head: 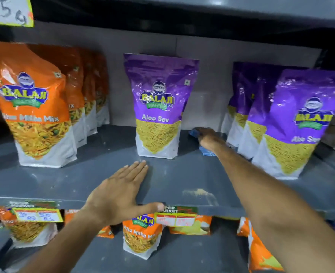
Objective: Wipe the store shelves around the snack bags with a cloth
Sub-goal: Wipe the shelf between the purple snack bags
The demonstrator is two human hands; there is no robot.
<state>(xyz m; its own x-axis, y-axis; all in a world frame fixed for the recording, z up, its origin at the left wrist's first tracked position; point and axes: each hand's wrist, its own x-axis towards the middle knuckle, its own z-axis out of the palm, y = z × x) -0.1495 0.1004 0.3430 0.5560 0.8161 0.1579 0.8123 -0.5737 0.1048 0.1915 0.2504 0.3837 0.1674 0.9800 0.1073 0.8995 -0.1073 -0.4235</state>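
My right hand (207, 135) reaches deep onto the grey shelf (79, 180), pressed down on a blue cloth (207, 152) between a single purple Aloo Sev bag (158, 107) and a row of purple bags (292, 123) at the right. Most of the cloth is hidden under the hand. My left hand (119, 192) lies flat and empty on the shelf's front part, fingers together, thumb over the front edge. Orange Mix bags (36, 107) stand in a row at the left.
A pale dusty smear (200, 193) sits on the shelf near the front edge. Price tags (37, 213) hang on the shelf lip. More orange bags (141, 237) stand on the lower shelf. Another shelf (221, 8) runs close overhead.
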